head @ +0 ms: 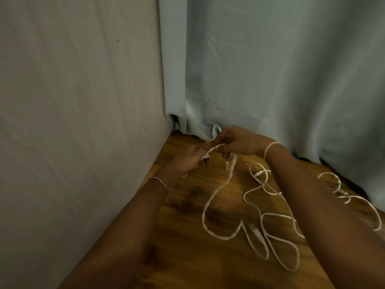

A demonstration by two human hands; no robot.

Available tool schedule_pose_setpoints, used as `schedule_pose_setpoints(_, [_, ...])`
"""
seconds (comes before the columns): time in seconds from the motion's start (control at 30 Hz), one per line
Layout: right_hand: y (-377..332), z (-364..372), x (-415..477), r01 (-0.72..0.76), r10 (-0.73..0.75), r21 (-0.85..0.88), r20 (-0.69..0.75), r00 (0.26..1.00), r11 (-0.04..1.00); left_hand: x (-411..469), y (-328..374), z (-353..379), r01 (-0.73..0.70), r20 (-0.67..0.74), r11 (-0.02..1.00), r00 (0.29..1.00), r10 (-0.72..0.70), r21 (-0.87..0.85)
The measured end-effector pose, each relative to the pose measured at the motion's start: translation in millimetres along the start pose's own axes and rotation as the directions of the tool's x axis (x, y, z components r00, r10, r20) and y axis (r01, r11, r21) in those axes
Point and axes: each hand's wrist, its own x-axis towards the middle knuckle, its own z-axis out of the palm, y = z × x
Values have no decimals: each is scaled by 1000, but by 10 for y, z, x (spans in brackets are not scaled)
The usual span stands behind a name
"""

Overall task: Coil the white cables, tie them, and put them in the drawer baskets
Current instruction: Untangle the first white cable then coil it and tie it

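Both hands meet near the middle of the view, at the far edge of the wooden table (187, 236). The left hand (187, 161) sits at about 8 o'clock of the right hand (239, 142). Between them a short stretch of the white cable (215, 147) runs taut, its long axis rising gently from 8 o'clock towards 2 o'clock. The left fingers (200, 163) are curled round a small bunch of it. The right fingers (224, 140) are bent and pinch its other end.

From the right hand the cable drops towards 6 o'clock and swings in a wide loop over the table. It ends at a plug (255, 231) that lies pointing roughly towards 11 o'clock. The loose cables (270, 192) sprawl uncoiled from the centre out to 4 o'clock, partly hidden under the right forearm, with a second plug (258, 174) among them. How many separate cables there are I cannot tell.

A white band (270, 148) circles the right wrist and a thin bracelet (161, 181) the left. A pale blue curtain (270, 69) hangs at 12 to 3 o'clock, touching the table. A grey wall (73, 90) fills 9 o'clock.
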Motion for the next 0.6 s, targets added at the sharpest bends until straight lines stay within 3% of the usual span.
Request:
schedule_pose_setpoints(0.2, [151,6,122,8,-27,-272,-69,997,962,-52,29,-32,-41,129,974,989,71,-224])
schedule_pose_setpoints(0.33, [199,214,156,-23,-30,-374,-134,991,927,2,6,-31,-14,109,824,990,92,-566])
schedule_pose_setpoints(0.47, [236,428,190,-54,3,-309,-163,987,949,40,-9,-9,28,124,584,984,125,-811])
schedule_pose_setpoints(0.53, [264,526,166,-7,-19,-139,-184,983,990,51,-10,3,47,131,442,978,162,-896])
schedule_pose_setpoints(0.6, [316,619,141,39,-9,136,-213,977,990,77,-2,-1,44,112,338,977,184,-940])
